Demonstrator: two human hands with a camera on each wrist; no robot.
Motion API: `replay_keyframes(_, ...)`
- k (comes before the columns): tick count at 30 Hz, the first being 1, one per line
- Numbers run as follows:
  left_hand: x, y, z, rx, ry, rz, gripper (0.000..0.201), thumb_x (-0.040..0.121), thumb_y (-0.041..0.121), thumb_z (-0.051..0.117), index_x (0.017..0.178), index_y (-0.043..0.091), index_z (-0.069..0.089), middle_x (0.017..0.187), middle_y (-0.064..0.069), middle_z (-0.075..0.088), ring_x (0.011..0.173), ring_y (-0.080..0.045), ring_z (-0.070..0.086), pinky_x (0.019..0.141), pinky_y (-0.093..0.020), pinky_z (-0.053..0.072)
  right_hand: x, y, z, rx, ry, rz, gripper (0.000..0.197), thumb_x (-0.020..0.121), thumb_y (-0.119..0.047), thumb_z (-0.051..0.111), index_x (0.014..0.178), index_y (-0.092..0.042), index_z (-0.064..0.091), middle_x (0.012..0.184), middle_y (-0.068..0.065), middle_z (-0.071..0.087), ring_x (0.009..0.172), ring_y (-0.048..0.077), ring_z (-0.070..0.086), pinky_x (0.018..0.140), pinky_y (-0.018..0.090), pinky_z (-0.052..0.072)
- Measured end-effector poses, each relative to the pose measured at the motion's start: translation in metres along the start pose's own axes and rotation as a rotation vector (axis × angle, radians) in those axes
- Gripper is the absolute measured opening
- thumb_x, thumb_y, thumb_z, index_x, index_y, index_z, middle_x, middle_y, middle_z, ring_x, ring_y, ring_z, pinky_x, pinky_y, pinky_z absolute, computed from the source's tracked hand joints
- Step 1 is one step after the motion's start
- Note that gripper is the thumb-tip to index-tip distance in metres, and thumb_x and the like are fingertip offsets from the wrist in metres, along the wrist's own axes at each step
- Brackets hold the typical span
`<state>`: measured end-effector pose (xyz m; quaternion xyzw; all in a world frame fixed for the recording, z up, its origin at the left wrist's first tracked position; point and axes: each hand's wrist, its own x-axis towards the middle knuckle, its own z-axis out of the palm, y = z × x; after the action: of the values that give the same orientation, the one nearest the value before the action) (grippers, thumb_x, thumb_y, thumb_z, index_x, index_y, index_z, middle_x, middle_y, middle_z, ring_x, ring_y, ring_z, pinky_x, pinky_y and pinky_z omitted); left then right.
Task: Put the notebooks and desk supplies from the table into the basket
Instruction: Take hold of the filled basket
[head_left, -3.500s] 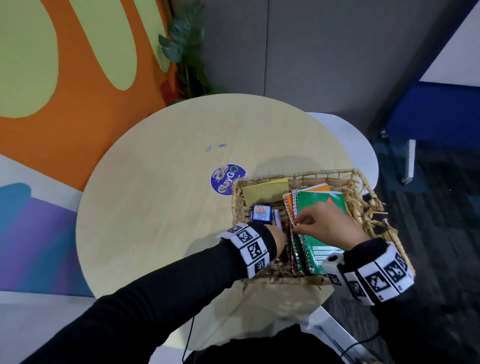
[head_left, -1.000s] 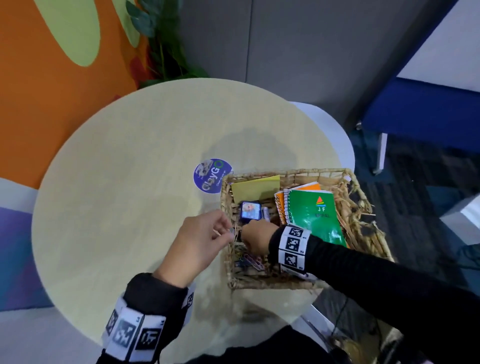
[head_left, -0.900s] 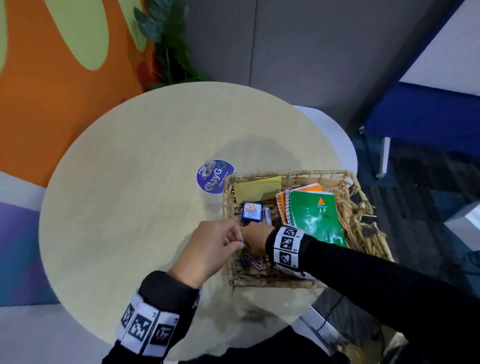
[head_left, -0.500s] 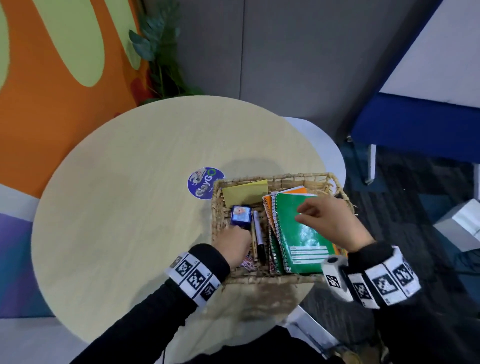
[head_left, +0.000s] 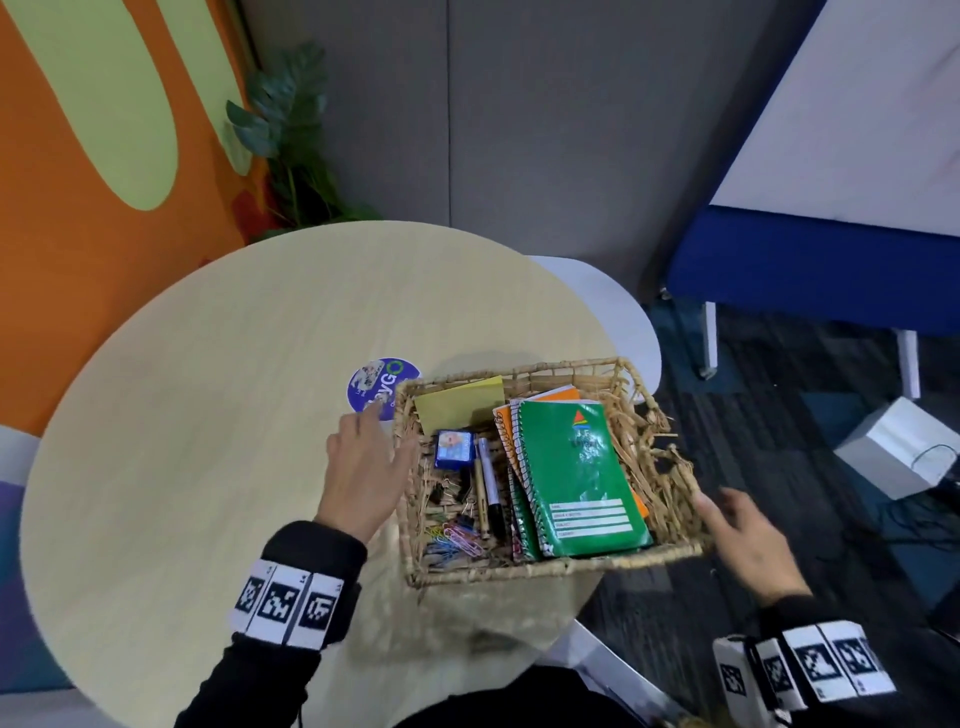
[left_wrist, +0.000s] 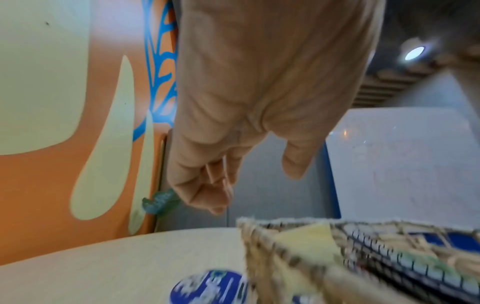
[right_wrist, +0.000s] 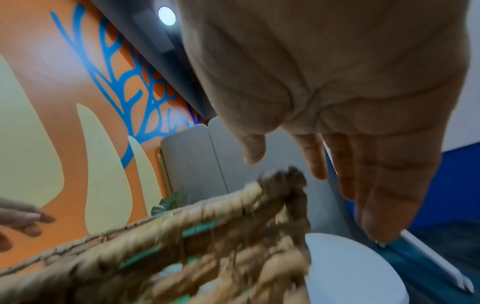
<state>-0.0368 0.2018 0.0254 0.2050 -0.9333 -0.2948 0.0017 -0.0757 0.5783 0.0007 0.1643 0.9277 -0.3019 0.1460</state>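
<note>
The basket (head_left: 550, 566) is rough woven straw; the table (head_left: 218, 441) is smooth, matt pale wood; the green notebook (head_left: 576, 473) has a glossy cover.

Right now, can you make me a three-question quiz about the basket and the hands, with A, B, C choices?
1. Where is the green notebook?
A. Inside the basket
B. On the floor
C. On the bare table

2. What colour is the paper pad in the basket's far corner?
A. Red
B. Yellow
C. Black

3. What are the left hand and right hand doing?
A. Each grips a pen
B. Both are fists on the table
C. Both are open, one at each side of the basket

Answers: A, it lies on top of the other notebooks in the basket. B, the pad is pale yellow. C, the fingers are spread and hold nothing.
</note>
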Motion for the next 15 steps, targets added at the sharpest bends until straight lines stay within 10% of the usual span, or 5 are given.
replay_keyframes(6, -0.013, -0.019, 0.031, 0.062, -0.306, -0.149, 0.049, 0.098, 0.042, 0.033, 0.126, 0.003, 0.04, 0.111, -0.021, 0.065, 0.091, -0.032, 0.061, 0.076, -0.036, 0.047, 0.002, 0.0, 0.02, 0.055, -0.047, 0.042, 0.037, 0.094, -0.042, 0.046, 0.092, -0.009, 0.064, 0.085, 0.023, 0.072, 0.078, 0.033, 0.068, 0.081, 0.046, 0.055)
replay_keyframes(9, -0.02, -0.016, 0.043, 0.065, -0.238, -0.102, 0.034, 0.099, 0.031, 0.034, 0.116, 0.003, 0.041, 0.1, -0.019, 0.067, 0.083, -0.034, 0.064, 0.064, -0.033, 0.045, 0.001, -0.002, 0.02, 0.082, -0.041, 0.031, 0.03, 0.095, -0.029, 0.045, 0.077, -0.011, 0.061, 0.059, 0.016, 0.07, 0.047, 0.028, 0.066, 0.064, 0.044, 0.061)
replay_keyframes(15, -0.031, -0.015, 0.026, -0.004, -0.107, -0.089, 0.023, 0.098, 0.027, 0.037, 0.111, 0.008, 0.043, 0.096, -0.015, 0.068, 0.085, -0.034, 0.065, 0.063, -0.03, 0.04, -0.006, -0.021, 0.003, 0.088, -0.017, -0.091, 0.027, 0.095, -0.023, 0.045, 0.077, -0.014, 0.063, 0.053, 0.009, 0.069, 0.042, 0.02, 0.067, 0.052, 0.029, 0.051)
